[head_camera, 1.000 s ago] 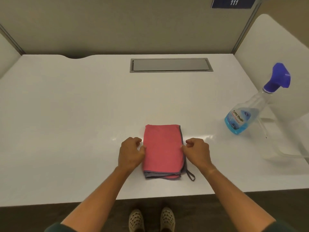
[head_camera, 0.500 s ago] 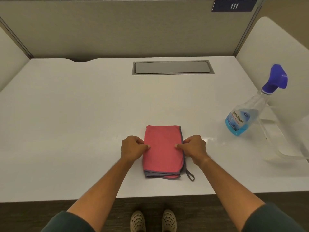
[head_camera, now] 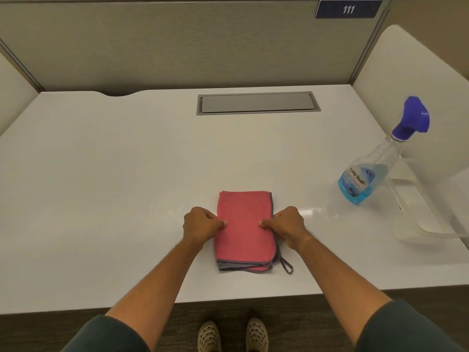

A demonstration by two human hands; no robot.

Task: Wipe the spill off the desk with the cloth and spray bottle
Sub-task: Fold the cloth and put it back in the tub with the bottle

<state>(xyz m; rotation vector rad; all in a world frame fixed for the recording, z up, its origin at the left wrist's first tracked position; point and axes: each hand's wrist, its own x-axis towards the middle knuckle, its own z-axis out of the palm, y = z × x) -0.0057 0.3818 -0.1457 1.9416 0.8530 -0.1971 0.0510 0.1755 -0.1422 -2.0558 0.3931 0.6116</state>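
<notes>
Spanning the view, the white desk [head_camera: 101, 174] carries a spray bottle [head_camera: 365, 179] by its right edge and a folded red cloth [head_camera: 245, 240] near its front edge; left hand [head_camera: 200, 224] and right hand [head_camera: 286, 224], fingers curled, pinch the cloth's sides.

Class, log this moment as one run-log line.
left hand: pinches cloth | right hand: pinches cloth | cloth: folded on desk | spray bottle: untouched, right

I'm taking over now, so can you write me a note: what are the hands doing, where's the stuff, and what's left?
Left hand and right hand each pinch a side edge of the folded pink cloth, flat near the desk front.
Spray bottle stands untouched at the right.
Done: cloth in hand.
Left: spray and wipe; no spill clearly visible.
</notes>
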